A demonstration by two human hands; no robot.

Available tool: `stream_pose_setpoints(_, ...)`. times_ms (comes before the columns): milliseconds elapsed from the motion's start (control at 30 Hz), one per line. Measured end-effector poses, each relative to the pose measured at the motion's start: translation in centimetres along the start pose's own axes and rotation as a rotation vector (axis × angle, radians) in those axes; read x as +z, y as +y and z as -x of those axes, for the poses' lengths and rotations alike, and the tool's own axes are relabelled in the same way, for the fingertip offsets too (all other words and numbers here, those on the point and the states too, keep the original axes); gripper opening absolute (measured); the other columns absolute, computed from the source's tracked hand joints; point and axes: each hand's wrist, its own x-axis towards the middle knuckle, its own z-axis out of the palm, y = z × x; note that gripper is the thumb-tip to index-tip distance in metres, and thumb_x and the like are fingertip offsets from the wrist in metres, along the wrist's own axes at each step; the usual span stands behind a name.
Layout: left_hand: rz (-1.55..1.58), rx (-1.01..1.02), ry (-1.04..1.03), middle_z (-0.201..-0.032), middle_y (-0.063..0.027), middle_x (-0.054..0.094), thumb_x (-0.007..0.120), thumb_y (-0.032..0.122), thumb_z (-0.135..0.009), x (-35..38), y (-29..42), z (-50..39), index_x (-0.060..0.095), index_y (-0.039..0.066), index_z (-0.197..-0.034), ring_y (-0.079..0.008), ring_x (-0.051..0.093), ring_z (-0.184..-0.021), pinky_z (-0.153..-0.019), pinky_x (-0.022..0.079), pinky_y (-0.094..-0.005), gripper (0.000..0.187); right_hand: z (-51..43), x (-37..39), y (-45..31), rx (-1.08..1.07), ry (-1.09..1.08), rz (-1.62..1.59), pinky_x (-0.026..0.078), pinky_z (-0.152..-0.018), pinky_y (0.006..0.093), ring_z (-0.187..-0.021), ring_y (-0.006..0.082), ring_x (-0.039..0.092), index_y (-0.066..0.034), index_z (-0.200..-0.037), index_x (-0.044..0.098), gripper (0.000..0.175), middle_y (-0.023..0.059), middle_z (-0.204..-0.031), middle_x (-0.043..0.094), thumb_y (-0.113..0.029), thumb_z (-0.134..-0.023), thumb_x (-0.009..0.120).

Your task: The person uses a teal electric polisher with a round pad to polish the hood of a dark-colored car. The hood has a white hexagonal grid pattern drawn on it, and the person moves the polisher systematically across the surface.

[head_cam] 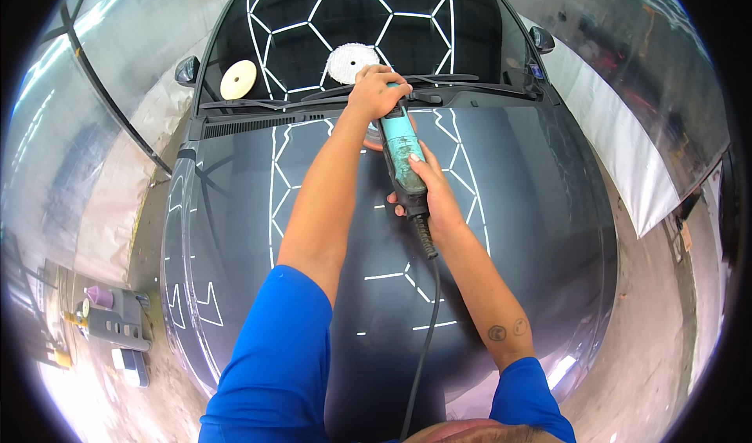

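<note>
A teal and black electric car polisher (402, 149) lies over the far middle of a dark grey car bonnet (529, 208), just short of the windscreen. My left hand (376, 92) is wrapped over its head end. Around the rear body and handle, my right hand (436, 193) keeps its grip, thumb along the teal casing. An orange-edged pad (372, 144) shows partly beneath the polisher's head; most of it is hidden. From the handle a black power cord (427, 343) trails down over the bonnet towards me.
Against the windscreen rest a white fluffy pad (351, 61) and a cream foam pad (238, 80). Wiper arms (452, 79) cross the glass base. Side mirrors (541, 40) jut out. Plastic sheet curtains (623, 161) hang on both sides. A grey stool-like stand (117, 319) with bottles stands at lower left.
</note>
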Motion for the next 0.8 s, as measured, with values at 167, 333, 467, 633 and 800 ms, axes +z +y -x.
stream_pose_setpoints(167,0.048,-0.060,0.032,-0.157,-0.0120,0.058,0.075,0.051,-0.088,3.2,3.0,-2.2,0.086,0.029,-0.110,-0.0404,0.036,-0.155,-0.129,0.030,-0.0513,0.033,-0.1,-3.4,-1.5,-0.031,0.050,0.012,0.056,-0.050,0.0318,-0.070,0.0230,0.071,-0.0132,-0.169,0.027,0.079,0.0124,-0.117,0.060,-0.038,-0.105,0.067)
stream_pose_setpoints(333,0.076,-0.036,0.012,-0.158,-0.0104,0.057,0.077,0.052,-0.087,5.3,5.0,-3.7,0.086,0.030,-0.111,-0.0419,0.033,-0.157,-0.130,0.029,-0.0516,0.034,0.8,-5.4,-2.8,-0.060,0.042,0.027,0.056,-0.052,0.0320,-0.072,0.0228,0.071,-0.0124,-0.169,0.026,0.078,0.0125,-0.116,0.061,-0.038,-0.106,0.065)
stream_pose_setpoints(467,0.096,-0.078,-0.040,-0.163,-0.0050,0.054,0.077,0.052,-0.086,7.0,8.6,-3.9,0.085,0.032,-0.113,-0.0418,0.028,-0.161,-0.130,0.031,-0.0530,0.034,2.6,-6.4,-3.5,-0.071,0.104,0.030,0.057,-0.054,0.0319,-0.073,0.0224,0.071,-0.0114,-0.171,0.023,0.077,0.0123,-0.111,0.062,-0.036,-0.108,0.060)
stream_pose_setpoints(633,0.160,-0.076,-0.077,-0.163,-0.0025,0.053,0.076,0.051,-0.088,7.4,11.7,-2.2,0.086,0.035,-0.110,-0.0408,0.025,-0.163,-0.130,0.031,-0.0535,0.029,5.4,-5.8,-3.4,-0.099,0.184,0.056,0.057,-0.056,0.0325,-0.075,0.0221,0.071,-0.0086,-0.172,0.020,0.080,0.0129,-0.113,0.063,-0.036,-0.109,0.059)
stream_pose_setpoints(800,0.168,0.088,-0.029,-0.151,-0.0146,0.062,0.071,0.045,-0.093,4.9,10.1,0.8,0.085,0.026,-0.105,-0.0385,0.039,-0.155,-0.134,0.019,-0.0505,0.026,7.5,-1.9,-1.5,-0.089,0.202,0.054,0.058,-0.056,0.0328,-0.076,0.0216,0.071,-0.0094,-0.172,0.019,0.081,0.0132,-0.115,0.063,-0.037,-0.108,0.060)
